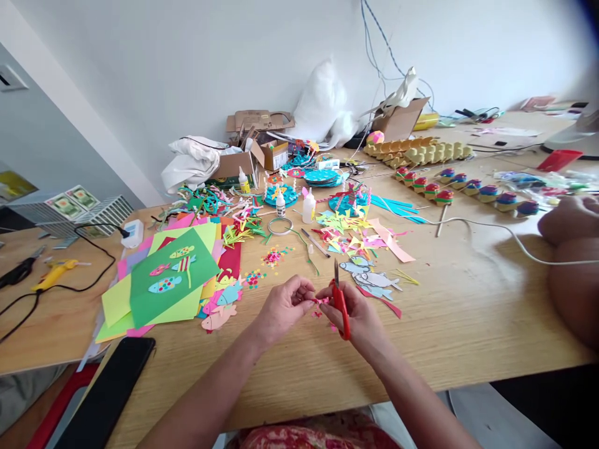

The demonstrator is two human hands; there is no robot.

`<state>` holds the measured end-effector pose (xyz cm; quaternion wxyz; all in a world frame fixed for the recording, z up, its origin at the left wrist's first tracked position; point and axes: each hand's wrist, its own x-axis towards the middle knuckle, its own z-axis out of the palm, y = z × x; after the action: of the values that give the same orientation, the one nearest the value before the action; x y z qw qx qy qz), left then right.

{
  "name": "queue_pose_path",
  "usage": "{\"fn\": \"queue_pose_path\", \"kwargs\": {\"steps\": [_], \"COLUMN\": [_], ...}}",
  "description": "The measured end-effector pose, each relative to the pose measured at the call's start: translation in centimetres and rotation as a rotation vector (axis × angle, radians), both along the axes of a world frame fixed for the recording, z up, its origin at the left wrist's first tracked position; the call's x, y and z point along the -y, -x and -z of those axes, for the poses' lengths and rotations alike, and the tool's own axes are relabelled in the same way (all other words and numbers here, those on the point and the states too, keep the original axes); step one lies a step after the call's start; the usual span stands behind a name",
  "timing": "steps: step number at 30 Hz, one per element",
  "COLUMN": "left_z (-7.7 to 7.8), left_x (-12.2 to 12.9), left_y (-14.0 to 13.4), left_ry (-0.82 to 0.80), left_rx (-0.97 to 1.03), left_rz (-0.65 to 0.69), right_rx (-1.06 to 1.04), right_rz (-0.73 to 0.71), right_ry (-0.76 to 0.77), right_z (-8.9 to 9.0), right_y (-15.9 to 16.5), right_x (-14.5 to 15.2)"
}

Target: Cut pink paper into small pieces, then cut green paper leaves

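Note:
My left hand point(286, 307) is closed in a pinch on a small pink paper piece point(319, 301) near the table's front middle. Close on its right, my right hand point(361, 318) grips red-handled scissors point(340, 307), blades pointing up and away from me. The fingertips of both hands meet at the pink paper, and part of it is hidden by them. A few pink scraps lie on the table just under the hands. Beyond the right hand rest pale paper fish point(369, 279) with drawn outlines. Coloured paper fish point(219, 316) lie to the left of my left hand.
At left, a green sheet point(154, 284) bearing decorated fish tops a paper stack, with a black phone point(112, 380) nearer me. Glue bottles point(309, 207), paper scraps point(344, 231) and a white cable point(472, 222) lie ahead. Another person's arm point(573, 274) rests at right.

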<state>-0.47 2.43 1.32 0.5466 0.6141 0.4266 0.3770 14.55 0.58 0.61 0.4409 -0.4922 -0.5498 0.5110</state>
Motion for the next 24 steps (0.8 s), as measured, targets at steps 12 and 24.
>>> {"fn": "queue_pose_path", "kwargs": {"steps": [12,24], "left_z": [0.6,0.9], "left_x": [0.1,1.0], "left_y": [-0.3,-0.8], "left_ry": [-0.042,0.063], "left_rx": [-0.111,-0.072], "left_rz": [-0.015,-0.029], "right_rx": [0.159,0.350], "right_rz": [-0.030,0.113], "right_ry": [-0.086,-0.200], "right_z": [-0.3,-0.5], "right_y": [0.3,0.5], "right_x": [-0.4,0.4]}}
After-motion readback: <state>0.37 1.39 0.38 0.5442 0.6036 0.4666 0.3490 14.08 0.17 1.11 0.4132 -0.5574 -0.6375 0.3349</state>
